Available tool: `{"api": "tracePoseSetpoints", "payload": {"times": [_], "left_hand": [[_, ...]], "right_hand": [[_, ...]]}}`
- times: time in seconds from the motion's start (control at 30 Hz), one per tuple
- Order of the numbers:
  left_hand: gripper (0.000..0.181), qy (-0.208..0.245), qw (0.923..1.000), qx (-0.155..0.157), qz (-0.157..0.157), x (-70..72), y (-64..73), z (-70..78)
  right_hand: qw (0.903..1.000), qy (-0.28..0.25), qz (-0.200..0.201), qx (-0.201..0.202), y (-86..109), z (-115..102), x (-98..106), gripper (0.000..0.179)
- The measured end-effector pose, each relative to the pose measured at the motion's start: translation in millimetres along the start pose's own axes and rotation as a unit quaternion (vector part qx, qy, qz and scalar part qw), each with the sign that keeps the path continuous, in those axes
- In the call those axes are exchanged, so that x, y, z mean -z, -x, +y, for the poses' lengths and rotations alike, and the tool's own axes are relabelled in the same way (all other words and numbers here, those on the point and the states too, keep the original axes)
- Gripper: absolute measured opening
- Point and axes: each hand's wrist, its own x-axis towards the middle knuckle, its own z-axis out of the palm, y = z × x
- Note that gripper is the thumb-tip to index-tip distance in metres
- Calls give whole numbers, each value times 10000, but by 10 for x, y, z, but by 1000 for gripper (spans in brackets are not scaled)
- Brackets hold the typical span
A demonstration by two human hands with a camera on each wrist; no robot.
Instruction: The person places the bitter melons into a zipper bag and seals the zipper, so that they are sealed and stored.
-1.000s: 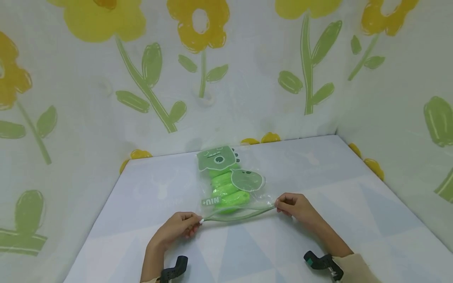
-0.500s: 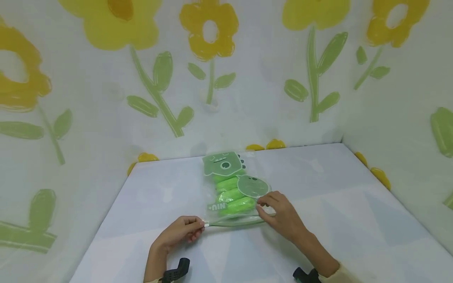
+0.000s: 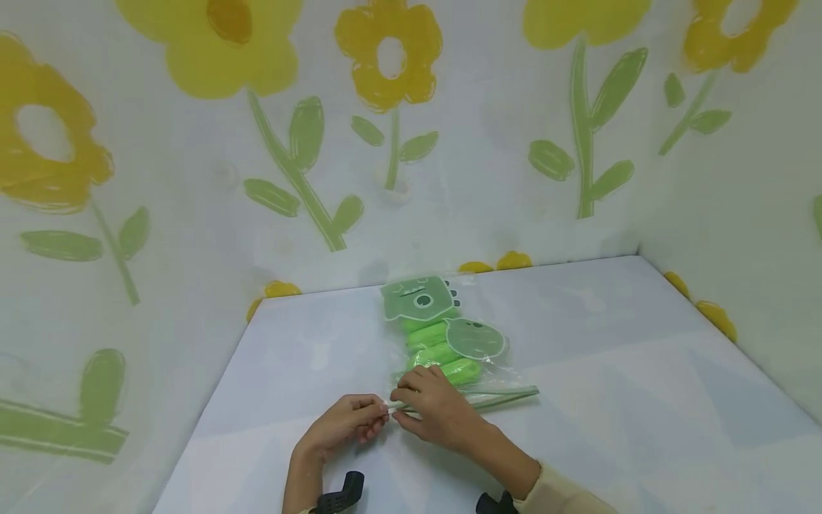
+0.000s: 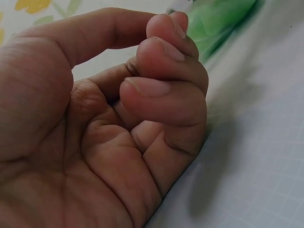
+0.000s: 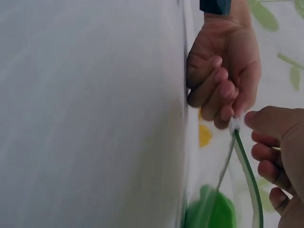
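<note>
A clear zip bag (image 3: 477,338) with green cartoon prints lies flat on the table. Through its plastic show several bright green rolled bundles (image 3: 461,370). The bag's mouth faces me, its green zip edges (image 3: 507,395) parted on the right side. At the mouth's left corner my left hand (image 3: 347,426) pinches the bag by a small white slider (image 5: 234,124), thumb against index finger. My right hand (image 3: 443,414) hovers over the mouth beside that slider. Its thumb and fingertips are slightly apart, with nothing visibly held. In the left wrist view, the left hand's curled fingers (image 4: 164,102) hide the slider.
The white table (image 3: 616,357) with pale blue triangles extends on both sides of the bag. A white wall cloth with printed flowers (image 3: 388,57) stands behind and at the sides. Black wrist cameras (image 3: 340,494) sit on both forearms.
My right hand has let go of the bag's right corner and moved left along the mouth to the slider. My left hand keeps its pinch on the left corner.
</note>
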Motion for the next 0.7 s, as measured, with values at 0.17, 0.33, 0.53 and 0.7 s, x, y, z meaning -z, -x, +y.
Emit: {"api": "tracePoseSetpoints", "payload": {"times": [0.17,0.33,0.53,0.7], "left_hand": [[25,89,10000,9,41,2,10,11],[24,146,9998,27,162,8,-1,46],[22,44,9996,36,270,19,-20,57],[21,-126,9992,-39,390,-23,-56,-4]], "right_hand": [[9993,344,-28,152,-59,-28,-142,19],[9983,554,-32,203,-75,-7,-162,13],[9980,573,-48,251,-77,16,-161,12],[9976,588,-61,356,-43,26,-164,10]]}}
